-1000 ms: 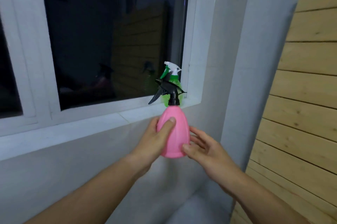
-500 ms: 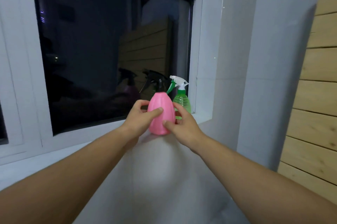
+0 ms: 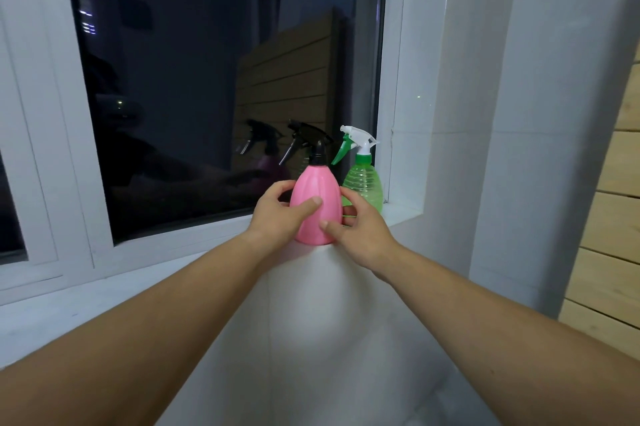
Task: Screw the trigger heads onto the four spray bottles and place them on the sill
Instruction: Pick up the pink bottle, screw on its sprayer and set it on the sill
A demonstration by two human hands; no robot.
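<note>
A pink spray bottle [image 3: 317,188] with a black trigger head [image 3: 309,140] stands upright on the white sill [image 3: 194,243], at its front edge. My left hand [image 3: 277,214] wraps its left side with the thumb across the front. My right hand [image 3: 360,228] holds its right side, fingers behind and thumb low on the front. Just right of it, a clear green spray bottle [image 3: 365,185] with a white and green trigger head [image 3: 355,141] stands on the sill by the window frame's corner.
A dark window pane [image 3: 207,79] rises behind the sill in a white frame [image 3: 398,79]. A white wall column [image 3: 491,114] stands to the right, with wooden slats [image 3: 616,217] beyond it. The sill stretches left.
Both hands carried the pink bottle up from below the sill and set it down on the sill beside the green bottle. The view has moved closer to the window.
</note>
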